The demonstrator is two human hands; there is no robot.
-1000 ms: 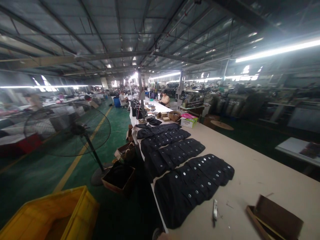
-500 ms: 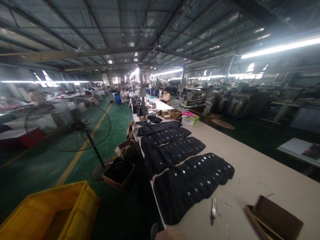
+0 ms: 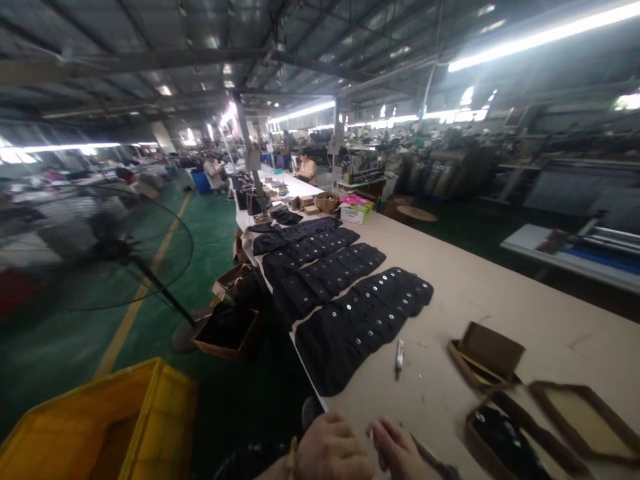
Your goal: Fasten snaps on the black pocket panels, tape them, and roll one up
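At the bottom centre my left hand [image 3: 330,448] is curled closed over the table's near edge, a band on its wrist; what it holds, if anything, is hidden. Just right of it, my right hand [image 3: 397,450] has its fingers pressed together, with a small pale bit at the fingertips that I cannot make out. A dark, thin tool [image 3: 430,457] lies beside or under the right hand. Ahead, black cloth pieces with metal eyelets [image 3: 350,333] lie in rows on the table [image 3: 480,280]. A small metal cutter [image 3: 399,357] lies to their right.
Brown boxes [image 3: 493,350] stand at the right, one holding black pieces [image 3: 505,440]. A yellow bin [image 3: 165,413], an open carton [image 3: 250,343] and a large fan [image 3: 115,250] stand on the left. Two people sit farther back by the long table.
Both hands have come into view at the bottom, where only a bit of skin showed before. The view has turned right and down, showing more boxes.
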